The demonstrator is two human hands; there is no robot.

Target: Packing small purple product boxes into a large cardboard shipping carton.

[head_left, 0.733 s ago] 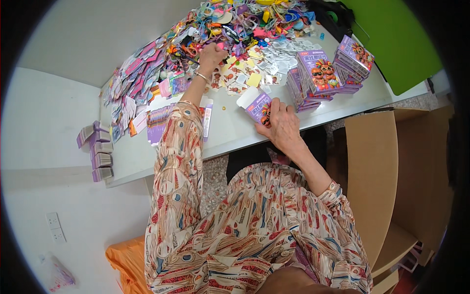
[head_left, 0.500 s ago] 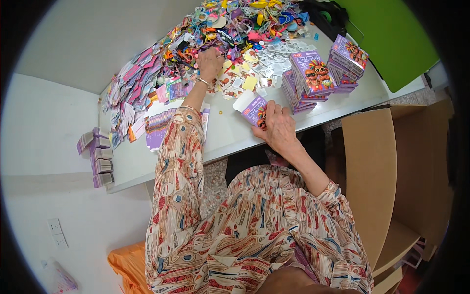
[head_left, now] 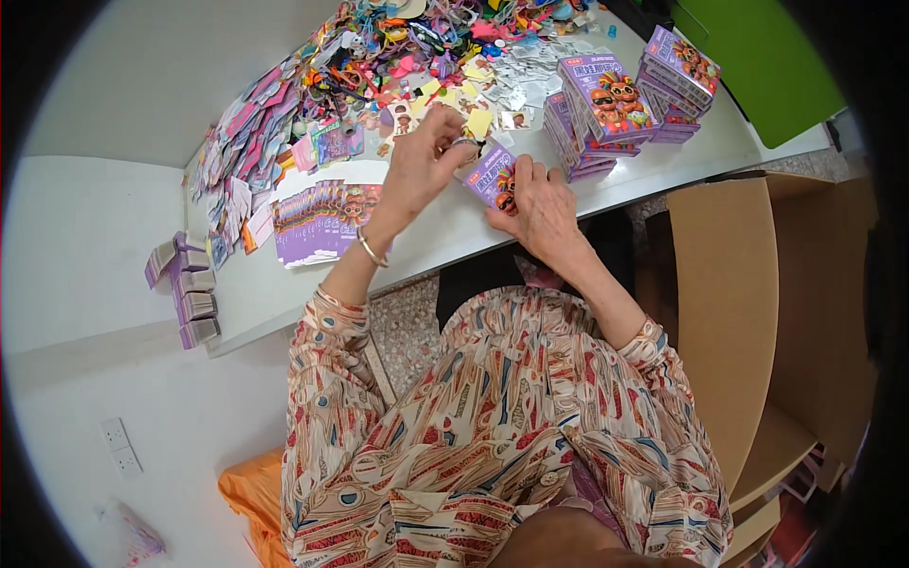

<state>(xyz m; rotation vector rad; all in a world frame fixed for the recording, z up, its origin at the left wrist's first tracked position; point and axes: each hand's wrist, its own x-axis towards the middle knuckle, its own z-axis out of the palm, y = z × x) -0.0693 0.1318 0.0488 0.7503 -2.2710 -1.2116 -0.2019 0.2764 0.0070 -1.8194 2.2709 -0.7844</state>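
My right hand (head_left: 544, 210) grips a small purple carton (head_left: 488, 178) with cartoon fruit-like figures printed on it, close to the table's near edge. The carton lies tilted, its upper left end turned toward my other hand. At that end my left hand (head_left: 422, 170) pinches a small dark item (head_left: 472, 145); its exact kind is too small to make out. My left fingers partly cover the carton's end. Beyond them spreads a heap of colourful hair ties and small trinkets (head_left: 417, 47). Small picture cards (head_left: 469, 95) are scattered in front of it.
Stacked purple cartons (head_left: 606, 104) stand to the right of my hands. A fanned row of flat purple cards (head_left: 317, 222) lies at the left, near a pile of pink and lilac packets (head_left: 251, 142). An open cardboard box (head_left: 724, 331) stands beside the table at right.
My left hand has come back from the heap to the carton's upper end, now with a small dark item in its fingers. My right hand still holds the carton in nearly the same place.
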